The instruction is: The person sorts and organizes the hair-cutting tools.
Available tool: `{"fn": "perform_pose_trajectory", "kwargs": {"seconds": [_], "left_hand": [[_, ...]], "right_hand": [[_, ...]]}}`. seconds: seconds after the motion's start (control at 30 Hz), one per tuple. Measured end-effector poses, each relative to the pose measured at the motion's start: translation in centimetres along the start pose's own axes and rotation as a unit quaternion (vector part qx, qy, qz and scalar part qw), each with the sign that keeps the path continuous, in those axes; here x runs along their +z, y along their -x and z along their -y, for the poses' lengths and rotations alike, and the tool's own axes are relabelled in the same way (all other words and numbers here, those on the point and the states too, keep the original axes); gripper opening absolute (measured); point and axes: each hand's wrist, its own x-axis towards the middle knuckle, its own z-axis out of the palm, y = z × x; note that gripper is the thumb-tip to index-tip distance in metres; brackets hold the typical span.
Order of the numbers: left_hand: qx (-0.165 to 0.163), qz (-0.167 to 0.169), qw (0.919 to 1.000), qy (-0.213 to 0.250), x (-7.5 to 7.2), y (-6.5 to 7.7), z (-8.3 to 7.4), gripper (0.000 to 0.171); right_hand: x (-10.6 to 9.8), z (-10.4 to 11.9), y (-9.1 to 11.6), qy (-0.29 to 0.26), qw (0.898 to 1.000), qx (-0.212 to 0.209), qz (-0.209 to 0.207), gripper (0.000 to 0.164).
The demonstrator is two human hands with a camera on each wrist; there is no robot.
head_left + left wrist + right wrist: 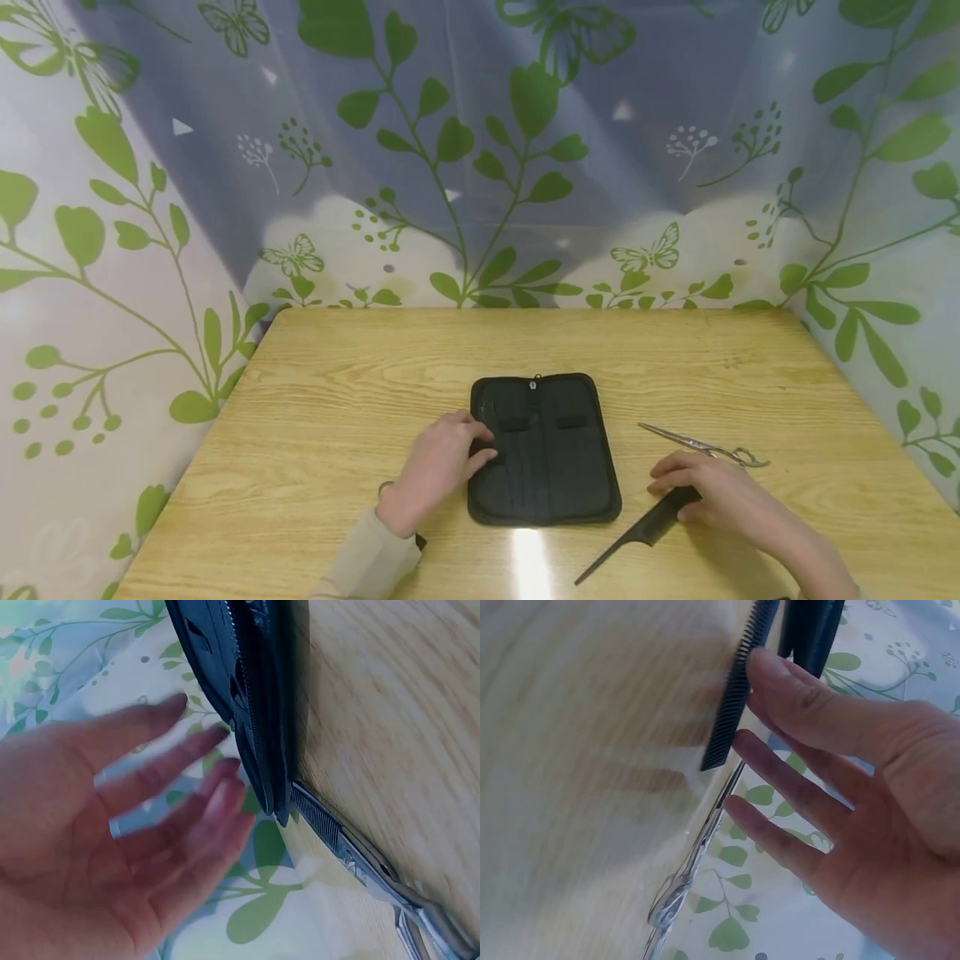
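One pair of scissors is lying just beyond the right hand, whose fingers are straddling the comb; whether they are pinching it, I cannot tell. The left hand, fingers relaxed, is overlapping the case on the tabletop and blocking most of the toothed scissors from the head view; the left wrist view is showing their blades.

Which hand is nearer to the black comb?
Right. The right hand is at the toothed end of the comb; the left hand is farther away, at the left side of the open black case.
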Motion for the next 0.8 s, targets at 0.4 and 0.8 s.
{"fn": "perform_pose_trajectory", "kwargs": {"seconds": [0.4, 0.8], "left_hand": [[0.069, 0.099, 0.9907, 0.061, 0.51, 0.26, 0.11, 0.022], [0.07, 0.102, 0.99, 0.068, 0.75, 0.18, 0.05, 0.021]], "right_hand": [[0.26, 0.69, 0.17, -0.012, 0.999, 0.036, -0.005, 0.041], [0.64, 0.86, 0.68, -0.055, 0.997, 0.054, -0.01, 0.038]]}}
